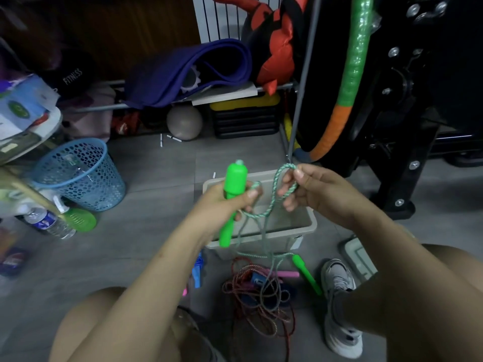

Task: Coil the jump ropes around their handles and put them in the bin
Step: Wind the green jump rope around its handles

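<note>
My left hand (224, 202) grips an upright green handle (234, 186) of a jump rope above the beige bin (311, 226). My right hand (308, 189) pinches a loop of the green-white rope (277, 186) just right of the handle. The rope hangs down past the bin's front to the floor, where the second green handle (305, 273) lies. A red rope (251, 296), a pink handle (287, 274) and a blue handle (197, 273) lie tangled on the floor between my knees.
A blue mesh wastebasket (81, 173) stands at left beside a water bottle (49, 223). A black exercise machine (407, 100) and a green-orange hoop (347, 82) stand at right. My grey shoe (339, 304) sits near the ropes. A shelf with a purple mat (188, 71) is behind.
</note>
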`<state>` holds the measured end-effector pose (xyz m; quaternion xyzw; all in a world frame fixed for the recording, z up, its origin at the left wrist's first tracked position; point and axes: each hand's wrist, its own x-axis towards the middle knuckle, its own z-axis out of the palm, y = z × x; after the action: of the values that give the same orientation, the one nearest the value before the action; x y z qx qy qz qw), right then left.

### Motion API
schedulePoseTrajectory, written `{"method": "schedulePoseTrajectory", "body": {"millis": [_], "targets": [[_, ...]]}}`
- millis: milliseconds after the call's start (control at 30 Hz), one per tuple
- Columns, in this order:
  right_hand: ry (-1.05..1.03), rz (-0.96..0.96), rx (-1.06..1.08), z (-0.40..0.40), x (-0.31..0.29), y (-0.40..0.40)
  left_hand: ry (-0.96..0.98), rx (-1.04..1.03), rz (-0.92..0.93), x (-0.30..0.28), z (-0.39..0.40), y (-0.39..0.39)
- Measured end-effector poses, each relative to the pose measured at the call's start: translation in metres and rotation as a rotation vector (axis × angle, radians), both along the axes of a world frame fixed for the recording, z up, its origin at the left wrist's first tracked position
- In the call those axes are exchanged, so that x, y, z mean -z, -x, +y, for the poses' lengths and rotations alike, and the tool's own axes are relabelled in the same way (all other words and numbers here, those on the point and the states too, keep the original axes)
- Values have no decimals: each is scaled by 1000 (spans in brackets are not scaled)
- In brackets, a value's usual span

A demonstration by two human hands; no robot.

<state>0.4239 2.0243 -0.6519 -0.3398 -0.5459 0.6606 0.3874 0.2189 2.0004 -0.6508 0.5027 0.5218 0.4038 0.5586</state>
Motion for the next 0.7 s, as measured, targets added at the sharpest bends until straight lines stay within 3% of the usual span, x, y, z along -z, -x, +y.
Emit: {"method": "schedulePoseTrajectory", "body": {"millis": [100, 267, 433, 533, 700], "targets": [[14, 175, 23, 2, 2, 9, 96, 121, -139, 8, -8, -22], [10, 244, 92, 4, 2, 9, 36, 42, 20, 16, -5, -33], [-1, -135, 155, 0, 5, 10, 174, -51, -301, 8, -2, -32], [-30, -372, 12, -9, 14, 12, 232, -100, -448, 2, 1, -32], [-67, -633, -249, -15, 14, 8, 182, -173, -499, -6, 10, -15]]}}
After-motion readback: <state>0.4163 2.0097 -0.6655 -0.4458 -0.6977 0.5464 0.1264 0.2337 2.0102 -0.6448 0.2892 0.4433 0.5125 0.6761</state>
